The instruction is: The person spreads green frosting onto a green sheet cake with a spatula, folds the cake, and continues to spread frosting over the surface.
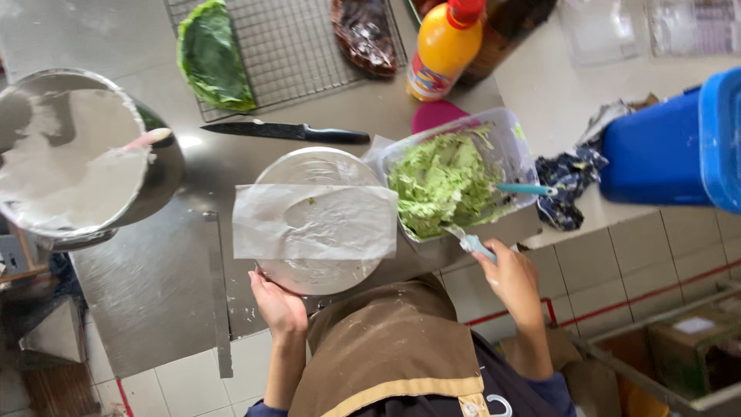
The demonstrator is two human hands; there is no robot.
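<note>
My right hand (511, 279) grips the light blue handle of a spoon (468, 242) whose tip digs into a green mashed filling (441, 182) inside a clear plastic tub (509, 137). A second utensil with a blue handle (525, 188) rests in that tub. My left hand (278, 304) presses against the near rim of a round metal plate (320, 276). A thin white sheet (315, 222) lies flat across the plate.
A large steel bowl of white batter (73, 158) with a spatula stands at left. A black knife (289, 132) lies behind the plate. On the wire rack (297, 46) sit a folded green leaf (210, 55) and a dark wrap. An orange bottle (444, 48) and blue container (668, 147) stand at right.
</note>
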